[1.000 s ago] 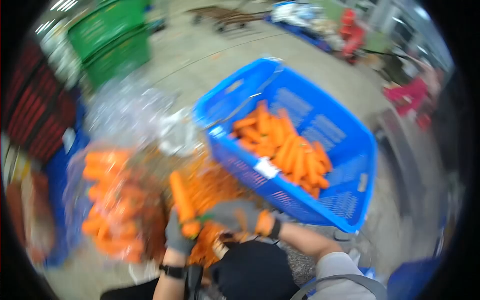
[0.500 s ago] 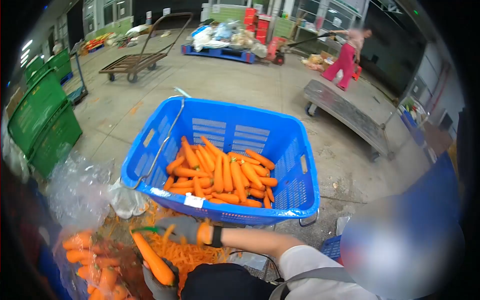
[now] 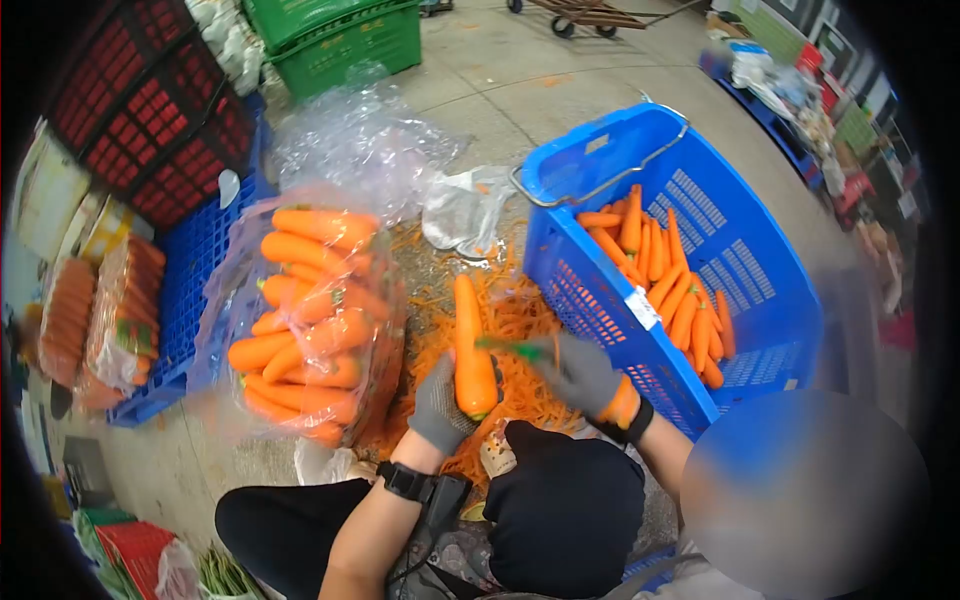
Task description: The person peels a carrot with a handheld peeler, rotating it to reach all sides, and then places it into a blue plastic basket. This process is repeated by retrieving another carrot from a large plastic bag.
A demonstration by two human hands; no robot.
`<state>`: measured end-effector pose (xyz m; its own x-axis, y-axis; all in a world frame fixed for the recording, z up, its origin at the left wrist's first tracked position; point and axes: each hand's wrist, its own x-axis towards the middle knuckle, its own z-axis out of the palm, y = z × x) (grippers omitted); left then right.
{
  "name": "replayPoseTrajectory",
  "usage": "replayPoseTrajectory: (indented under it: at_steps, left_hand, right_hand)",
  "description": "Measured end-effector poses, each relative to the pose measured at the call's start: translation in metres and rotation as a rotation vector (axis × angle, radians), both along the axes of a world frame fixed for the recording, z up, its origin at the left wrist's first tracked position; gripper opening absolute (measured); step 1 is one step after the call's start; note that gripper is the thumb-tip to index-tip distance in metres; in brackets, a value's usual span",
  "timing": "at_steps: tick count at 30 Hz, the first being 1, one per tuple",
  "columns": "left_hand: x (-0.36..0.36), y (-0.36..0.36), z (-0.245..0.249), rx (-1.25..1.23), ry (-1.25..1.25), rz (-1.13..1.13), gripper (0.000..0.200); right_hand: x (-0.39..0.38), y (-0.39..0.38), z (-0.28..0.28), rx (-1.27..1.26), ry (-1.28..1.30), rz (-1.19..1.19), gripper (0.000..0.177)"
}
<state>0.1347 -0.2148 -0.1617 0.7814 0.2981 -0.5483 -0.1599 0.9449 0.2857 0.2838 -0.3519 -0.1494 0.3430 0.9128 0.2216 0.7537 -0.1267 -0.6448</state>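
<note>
My left hand (image 3: pixel 440 408), in a grey glove, is closed around the lower part of a carrot (image 3: pixel 470 345) held upright. In my gloved right hand (image 3: pixel 578 375) is a green peeler (image 3: pixel 513 348), pointed at the carrot's side and blurred by motion. Orange peelings (image 3: pixel 515 308) cover the floor beneath both hands. To the left, an open clear plastic bag (image 3: pixel 390 330) is full of carrots (image 3: pixel 318 325). The blue crate (image 3: pixel 590 300) on the right holds many carrots (image 3: pixel 655 265) and has a wire handle (image 3: pixel 630 170).
Crumpled clear plastic (image 3: pixel 360 140) and a white bag (image 3: pixel 462 212) lie beyond the peelings. Further left are a blue pallet (image 3: pixel 195 290), a dark red crate (image 3: pixel 145 110) and bagged carrots (image 3: pixel 125 310). Green bins (image 3: pixel 345 50) stand behind, with a flat cart (image 3: pixel 590 15) further back.
The view has swung left and down, bringing the carrot bag and pallet into sight. The carrot is now upright, and my right hand with the peeler is at its right side.
</note>
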Motion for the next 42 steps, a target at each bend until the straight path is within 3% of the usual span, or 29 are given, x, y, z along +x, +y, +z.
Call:
replayPoseTrajectory:
  at_steps: [4, 5, 8, 10, 13, 14, 16, 19, 22, 24, 27, 30, 34, 35, 37, 41, 42]
  left_hand:
    - [-0.006, 0.002, -0.004, 0.150, -0.003, -0.039, 0.045]
    - [-0.004, 0.001, -0.001, 0.212, 0.047, -0.046, 0.045]
    - [-0.007, 0.020, -0.005, 0.173, -0.135, -0.028, 0.043]
    - [-0.012, 0.014, 0.005, 0.212, -0.031, -0.026, 0.043]
    - [-0.017, 0.008, 0.009, 0.239, 0.070, 0.000, 0.043]
    - [-0.018, 0.006, 0.012, 0.196, 0.038, -0.029, 0.043]
    - [-0.017, -0.001, 0.017, 0.148, -0.005, -0.064, 0.042]
    - [-0.016, -0.001, 0.022, 0.127, -0.129, -0.161, 0.042]
    - [-0.014, 0.011, 0.012, 0.082, -0.120, -0.016, 0.044]
    - [-0.011, 0.015, 0.004, 0.070, -0.101, -0.006, 0.043]
    - [-0.008, 0.005, 0.011, 0.116, -0.017, -0.020, 0.043]
    - [-0.014, -0.004, 0.016, 0.014, -0.080, -0.134, 0.044]
    - [-0.013, -0.003, 0.025, 0.046, -0.164, -0.103, 0.045]
    - [-0.012, 0.002, 0.024, 0.095, -0.085, -0.058, 0.045]
    - [-0.014, 0.007, 0.022, 0.138, 0.001, -0.005, 0.045]
    - [-0.014, 0.008, 0.025, 0.178, 0.019, -0.045, 0.044]
    - [-0.014, 0.007, 0.028, 0.199, -0.006, -0.078, 0.043]
  right_hand:
    - [-0.019, -0.002, 0.009, -0.129, -0.003, 0.316, 0.017]
    - [-0.020, 0.001, 0.008, -0.133, -0.001, 0.314, 0.017]
    - [-0.009, 0.017, 0.005, -0.038, -0.066, 0.317, 0.019]
    - [0.003, 0.035, 0.005, 0.004, -0.065, 0.145, 0.020]
    - [0.011, 0.043, 0.011, -0.031, -0.023, 0.131, 0.020]
    - [0.022, 0.048, 0.006, -0.033, -0.025, 0.129, 0.020]
    - [0.053, 0.056, -0.019, -0.086, -0.170, -0.271, 0.021]
    - [0.070, 0.055, -0.015, 0.067, -0.088, -0.291, 0.021]
    - [0.018, 0.024, 0.020, 0.174, 0.234, -0.019, 0.023]
    - [-0.001, 0.007, 0.025, -0.060, 0.065, 0.245, 0.020]
    - [-0.014, 0.007, 0.017, -0.017, 0.007, 0.294, 0.022]
    - [0.020, 0.039, -0.017, 0.093, -0.037, -0.118, 0.024]
    - [0.037, 0.046, -0.004, 0.123, 0.040, -0.277, 0.023]
    - [0.025, 0.037, 0.006, 0.124, 0.041, -0.259, 0.023]
    - [0.003, 0.015, 0.019, 0.023, 0.029, 0.209, 0.025]
    - [-0.011, 0.013, 0.008, -0.086, -0.021, 0.367, 0.026]
    - [-0.003, 0.025, -0.003, -0.021, -0.016, 0.156, 0.025]
